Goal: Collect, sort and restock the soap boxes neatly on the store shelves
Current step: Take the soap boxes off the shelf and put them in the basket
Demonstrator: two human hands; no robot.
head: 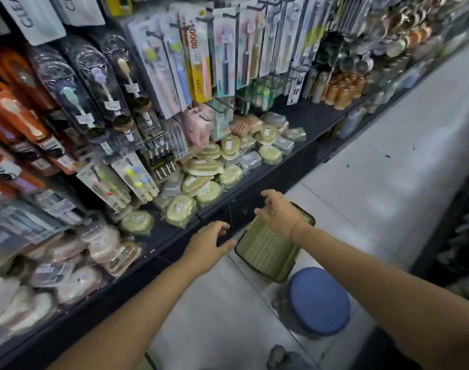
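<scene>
Near the green slatted plastic basket (266, 253) hover left hand (208, 245) and right hand (278, 216) (fingers spread, empty); beyond it, wrapped oval soap boxes (201, 182) lie apparently unsorted.

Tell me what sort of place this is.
Most likely a household-goods shop aisle: carded toothbrushes hang on pegs, wrapped soap boxes lie piled on the dark shelf, and a green basket stands on the tiled floor.
</scene>
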